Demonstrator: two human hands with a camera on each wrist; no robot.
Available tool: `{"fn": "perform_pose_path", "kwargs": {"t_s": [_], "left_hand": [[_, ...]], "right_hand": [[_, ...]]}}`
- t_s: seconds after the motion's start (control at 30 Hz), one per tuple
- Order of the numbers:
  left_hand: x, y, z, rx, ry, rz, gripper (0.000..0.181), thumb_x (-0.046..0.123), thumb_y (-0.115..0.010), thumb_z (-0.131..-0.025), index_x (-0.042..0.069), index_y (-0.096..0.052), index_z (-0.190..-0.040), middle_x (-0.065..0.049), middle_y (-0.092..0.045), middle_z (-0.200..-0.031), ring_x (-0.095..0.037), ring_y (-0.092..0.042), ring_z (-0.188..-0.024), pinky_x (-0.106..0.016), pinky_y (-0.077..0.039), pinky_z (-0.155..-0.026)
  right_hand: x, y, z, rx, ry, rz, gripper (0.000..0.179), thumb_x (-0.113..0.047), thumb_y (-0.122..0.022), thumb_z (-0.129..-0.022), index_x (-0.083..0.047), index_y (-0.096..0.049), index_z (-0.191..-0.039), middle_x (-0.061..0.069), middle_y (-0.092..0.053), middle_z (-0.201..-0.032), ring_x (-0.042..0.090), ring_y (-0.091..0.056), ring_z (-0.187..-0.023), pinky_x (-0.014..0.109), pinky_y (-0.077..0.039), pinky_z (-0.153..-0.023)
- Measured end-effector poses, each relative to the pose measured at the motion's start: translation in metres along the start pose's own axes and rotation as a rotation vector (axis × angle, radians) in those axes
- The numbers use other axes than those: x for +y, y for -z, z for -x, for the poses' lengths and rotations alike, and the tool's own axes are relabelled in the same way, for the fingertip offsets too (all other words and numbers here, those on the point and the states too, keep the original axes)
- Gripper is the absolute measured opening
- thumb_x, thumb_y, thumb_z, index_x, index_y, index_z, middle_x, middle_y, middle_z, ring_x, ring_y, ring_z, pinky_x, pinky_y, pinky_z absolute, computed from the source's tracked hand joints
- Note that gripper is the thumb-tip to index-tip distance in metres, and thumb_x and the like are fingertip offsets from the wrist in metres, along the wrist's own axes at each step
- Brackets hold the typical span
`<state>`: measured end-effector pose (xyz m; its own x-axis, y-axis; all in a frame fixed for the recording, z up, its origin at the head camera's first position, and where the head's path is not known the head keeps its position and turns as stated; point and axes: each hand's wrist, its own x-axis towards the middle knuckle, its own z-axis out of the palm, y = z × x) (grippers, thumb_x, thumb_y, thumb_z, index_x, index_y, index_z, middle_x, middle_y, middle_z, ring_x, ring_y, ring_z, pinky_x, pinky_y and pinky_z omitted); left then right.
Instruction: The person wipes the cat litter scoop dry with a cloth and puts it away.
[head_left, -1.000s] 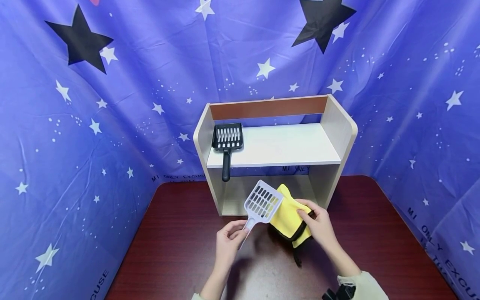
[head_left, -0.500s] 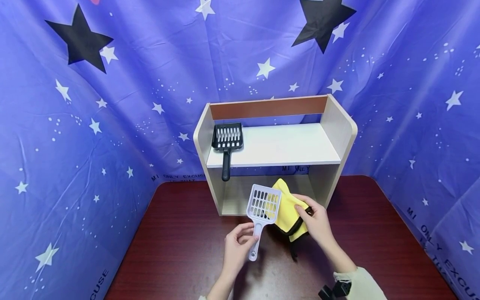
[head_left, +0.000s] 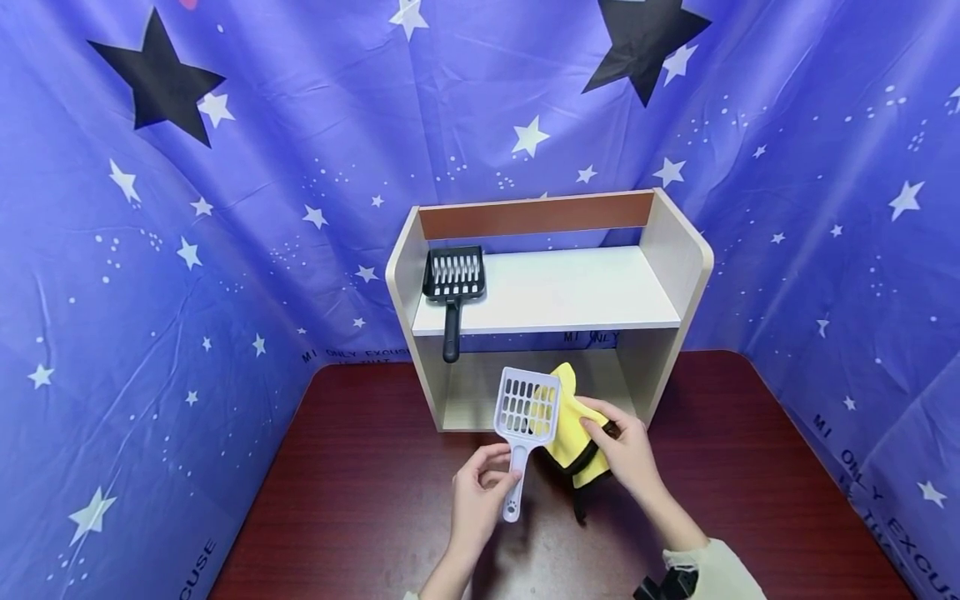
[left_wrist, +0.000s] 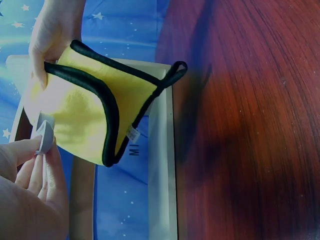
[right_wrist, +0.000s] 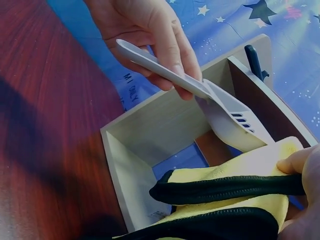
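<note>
A pale lavender litter scoop [head_left: 519, 467] is held by its handle between thumb and fingers of my left hand [head_left: 476, 504], slotted head tilted up. My right hand [head_left: 628, 450] pinches a folded yellow cloth [head_left: 576, 429] with black edging, which hangs just behind the scoop's head. In the right wrist view the cloth [right_wrist: 235, 167] meets the edge of the scoop head [right_wrist: 225, 115]. A black hanging loop and a small white tag show on the cloth [left_wrist: 80, 117] in the left wrist view. Part of the cloth is hidden behind the scoop.
A small two-level shelf [head_left: 678, 275] stands at the back of the dark red wooden table [head_left: 352, 483]. On its upper board lies a black litter scoop [head_left: 452, 333], handle jutting over the front edge. A blue star-patterned curtain [head_left: 247, 250] surrounds the table.
The lavender scoop has swung more upright, and my left hand has shifted right with it. My right hand and the cloth have drifted slightly left. The black scoop has stayed put.
</note>
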<state>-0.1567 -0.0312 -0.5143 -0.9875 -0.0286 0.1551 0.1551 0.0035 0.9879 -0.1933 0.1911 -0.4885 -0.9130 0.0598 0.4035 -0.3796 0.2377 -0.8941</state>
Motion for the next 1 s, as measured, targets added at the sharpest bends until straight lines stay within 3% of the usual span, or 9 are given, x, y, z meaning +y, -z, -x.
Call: {"fn": "perform_pose_path", "kwargs": {"t_s": [0.2, 0.4, 0.7, 1.0], "left_hand": [[0.001, -0.002, -0.001, 0.024, -0.023, -0.013, 0.033, -0.003, -0.077, -0.079, 0.005, -0.069, -0.110, -0.018, -0.074, -0.102, -0.008, -0.069, -0.067, -0.021, -0.058, -0.067], [-0.001, -0.001, -0.004, 0.038, -0.030, -0.017, 0.033, -0.004, -0.076, -0.079, 0.005, -0.067, -0.109, -0.018, -0.074, -0.101, -0.010, -0.068, -0.065, -0.020, -0.057, -0.065], [0.000, -0.004, -0.006, 0.075, -0.034, -0.033, 0.034, -0.005, -0.075, -0.079, 0.006, -0.063, -0.109, -0.016, -0.073, -0.100, -0.011, -0.067, -0.065, -0.020, -0.057, -0.066], [0.002, -0.007, -0.007, 0.081, -0.031, -0.058, 0.034, -0.005, -0.075, -0.080, 0.006, -0.060, -0.109, -0.015, -0.072, -0.099, -0.010, -0.066, -0.063, -0.018, -0.054, -0.063]], "right_hand": [[0.003, -0.007, 0.009, -0.030, 0.006, -0.029, 0.026, 0.000, -0.067, -0.091, 0.004, -0.070, -0.116, -0.016, -0.071, -0.105, -0.002, -0.064, -0.088, 0.013, -0.054, -0.070], [0.006, -0.014, 0.016, -0.041, 0.004, -0.073, 0.025, 0.003, -0.068, -0.089, 0.008, -0.069, -0.114, -0.021, -0.070, -0.101, -0.005, -0.063, -0.085, 0.013, -0.054, -0.070], [0.006, -0.027, 0.028, -0.049, -0.062, -0.127, 0.027, 0.003, -0.068, -0.088, 0.011, -0.068, -0.114, -0.021, -0.071, -0.100, -0.005, -0.064, -0.087, 0.013, -0.055, -0.071], [0.005, -0.036, 0.033, -0.068, -0.059, -0.138, 0.028, 0.002, -0.070, -0.088, 0.011, -0.068, -0.115, -0.020, -0.071, -0.102, -0.005, -0.064, -0.084, 0.015, -0.056, -0.069]]}}
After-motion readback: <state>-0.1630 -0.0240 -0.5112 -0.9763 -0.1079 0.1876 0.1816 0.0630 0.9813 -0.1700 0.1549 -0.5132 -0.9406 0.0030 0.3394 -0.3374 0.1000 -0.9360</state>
